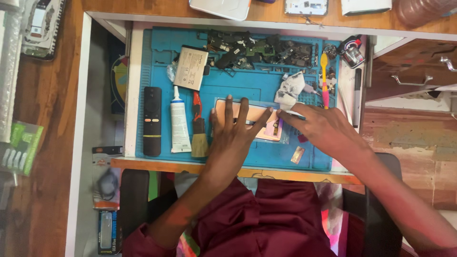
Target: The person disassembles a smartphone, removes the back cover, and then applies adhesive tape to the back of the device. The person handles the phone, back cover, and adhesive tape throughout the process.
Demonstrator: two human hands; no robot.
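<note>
Your left hand (234, 127) lies flat with fingers spread, pressing down on the pinkish phone (259, 124) in the middle of the frame on the blue mat (247, 85). Your right hand (323, 127) pinches a thin tool (291, 113) at the phone's right edge. Brush (199, 133), glue tube (179, 123) and black remote (152, 121) sit left of center.

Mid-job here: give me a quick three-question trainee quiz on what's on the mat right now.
1. True or false: the left hand lies flat on the pink phone.
2. What stands between the black remote and the brush? A) white tube B) battery C) pen
3. What colour is the work mat?

Key: 1 true; 2 A, the white tube; 3 blue.
</note>
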